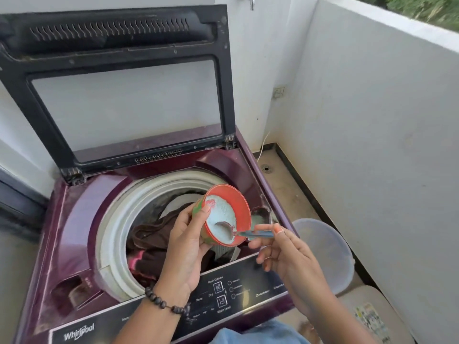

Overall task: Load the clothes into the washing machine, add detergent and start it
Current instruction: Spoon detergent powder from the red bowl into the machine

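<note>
A maroon top-load washing machine (82,207) stands with its lid (119,95) raised. Dark brown and pink clothes (154,244) lie in the drum. My left hand (185,247) grips a red tub (238,194) of pale blue detergent powder (221,212), tilted over the drum's right side. My right hand (283,252) pinches the handle of a metal spoon (248,233) whose bowl lies in the powder. The black control panel (223,294) runs along the front edge under my wrists.
A translucent plastic bucket (327,249) stands on the floor right of the machine. A white parapet wall (372,145) closes the right side. A floor drain (266,168) and a white cable (263,145) lie behind the machine. A small dispenser recess (260,214) sits beside the tub.
</note>
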A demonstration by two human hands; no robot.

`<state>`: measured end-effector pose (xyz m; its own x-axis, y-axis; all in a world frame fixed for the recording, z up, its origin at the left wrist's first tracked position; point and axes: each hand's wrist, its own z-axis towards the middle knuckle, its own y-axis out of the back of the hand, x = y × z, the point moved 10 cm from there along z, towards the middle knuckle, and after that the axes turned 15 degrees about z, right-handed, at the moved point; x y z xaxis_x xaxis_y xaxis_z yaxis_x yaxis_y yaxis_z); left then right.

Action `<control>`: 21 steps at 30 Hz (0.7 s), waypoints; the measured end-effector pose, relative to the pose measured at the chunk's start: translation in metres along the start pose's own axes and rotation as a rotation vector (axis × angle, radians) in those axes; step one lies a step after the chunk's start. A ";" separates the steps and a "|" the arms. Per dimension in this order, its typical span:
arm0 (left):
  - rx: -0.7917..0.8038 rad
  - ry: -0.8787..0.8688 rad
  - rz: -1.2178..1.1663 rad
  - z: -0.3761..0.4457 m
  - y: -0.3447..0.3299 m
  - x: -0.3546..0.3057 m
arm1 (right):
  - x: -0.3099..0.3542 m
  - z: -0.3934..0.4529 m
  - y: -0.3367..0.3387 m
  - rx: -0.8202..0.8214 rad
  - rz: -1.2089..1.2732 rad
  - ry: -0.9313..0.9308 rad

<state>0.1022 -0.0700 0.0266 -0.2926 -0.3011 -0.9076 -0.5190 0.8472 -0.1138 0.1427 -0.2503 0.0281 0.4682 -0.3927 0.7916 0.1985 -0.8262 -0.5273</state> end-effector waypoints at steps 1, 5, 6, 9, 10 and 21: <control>-0.002 0.005 0.003 0.001 0.002 0.002 | -0.005 0.000 0.000 -0.016 0.020 -0.018; 0.006 0.036 -0.006 0.002 0.006 0.011 | -0.021 0.003 0.004 -0.088 0.117 -0.091; 0.017 0.048 -0.009 0.002 0.005 0.014 | -0.024 0.004 0.007 -0.117 0.147 -0.100; 0.039 0.091 -0.006 0.005 0.007 0.026 | -0.024 0.008 0.017 -0.198 0.240 -0.074; 0.041 0.104 -0.001 0.006 0.008 0.029 | -0.023 0.009 0.020 -0.220 0.264 -0.061; 0.058 0.129 0.038 0.017 -0.002 0.049 | -0.012 0.010 0.038 -0.224 0.140 0.012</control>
<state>0.1028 -0.0793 -0.0249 -0.4135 -0.3193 -0.8527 -0.4596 0.8816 -0.1072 0.1532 -0.2729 -0.0042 0.4673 -0.5127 0.7203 -0.0633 -0.8320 -0.5512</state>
